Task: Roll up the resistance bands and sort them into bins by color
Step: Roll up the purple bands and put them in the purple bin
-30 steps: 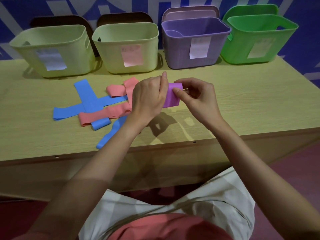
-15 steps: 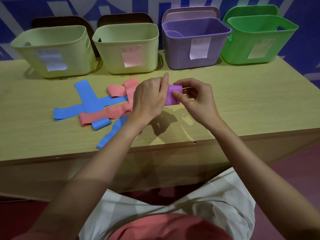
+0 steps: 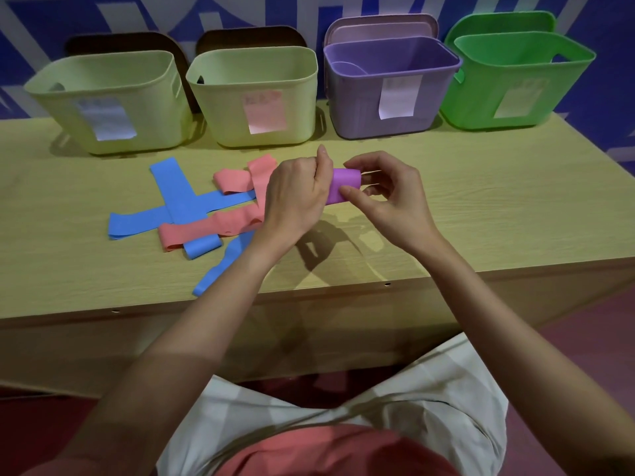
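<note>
Purple band [image 3: 344,185] rolled into a tight cylinder, held up just above the surface [image 3: 498,201], between both hands. Left hand [image 3: 297,197] curled round its left end, thumb sticking up. Right hand [image 3: 388,197] pinching the right end, thumb on the near side, fingers arched over the top. Off to the left, flat on the surface: blue bands [image 3: 178,197] and pink bands [image 3: 220,225], crossed and overlapping, not yet rolled. Along the far edge, four bins in a row: two pale yellow-green bins [image 3: 137,80], then purple bin [image 3: 364,108], then green bin [image 3: 481,97] at far right, each with a paper label.
</note>
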Demonstrator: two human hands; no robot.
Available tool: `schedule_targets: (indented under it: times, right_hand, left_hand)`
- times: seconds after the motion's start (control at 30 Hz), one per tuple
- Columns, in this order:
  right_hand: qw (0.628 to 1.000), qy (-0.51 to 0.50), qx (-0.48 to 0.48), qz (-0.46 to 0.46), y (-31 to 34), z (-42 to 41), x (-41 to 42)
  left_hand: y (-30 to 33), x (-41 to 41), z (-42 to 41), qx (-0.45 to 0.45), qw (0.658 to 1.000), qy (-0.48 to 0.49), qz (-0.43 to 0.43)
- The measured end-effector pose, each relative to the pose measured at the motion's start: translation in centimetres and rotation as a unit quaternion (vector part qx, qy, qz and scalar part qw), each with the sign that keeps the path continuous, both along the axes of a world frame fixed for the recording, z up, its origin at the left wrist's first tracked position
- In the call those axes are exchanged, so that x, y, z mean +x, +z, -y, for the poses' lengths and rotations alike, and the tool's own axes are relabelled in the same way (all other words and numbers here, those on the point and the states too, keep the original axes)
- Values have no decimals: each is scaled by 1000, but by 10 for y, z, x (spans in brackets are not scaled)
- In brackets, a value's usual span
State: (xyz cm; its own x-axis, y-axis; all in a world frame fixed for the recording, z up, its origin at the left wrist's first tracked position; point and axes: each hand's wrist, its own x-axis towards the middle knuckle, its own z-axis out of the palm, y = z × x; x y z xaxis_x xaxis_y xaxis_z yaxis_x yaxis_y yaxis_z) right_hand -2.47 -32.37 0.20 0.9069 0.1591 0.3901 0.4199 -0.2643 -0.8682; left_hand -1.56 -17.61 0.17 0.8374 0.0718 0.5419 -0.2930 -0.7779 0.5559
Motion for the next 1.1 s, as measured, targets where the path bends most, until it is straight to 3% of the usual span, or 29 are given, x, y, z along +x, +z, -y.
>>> schedule_targets:
  times: [0.33,0.47,0.87,1.1]
  right_hand:
    - [998,-44,-18,-38,-5,-2,4]
    - [997,-21,31,-61,-1,-4,2]
    - [956,25,277,-91,17,-4,24]
    - [945,30,316,-81,35,3,63]
  left_hand:
    - [-2,-3,-2,30,999,-24,-10]
    - [-1,-5,-4,35,999,-17,-1]
    - [23,32,15,-108,994,8,10]
    - [39,79,34,-225,973,-34,-24]
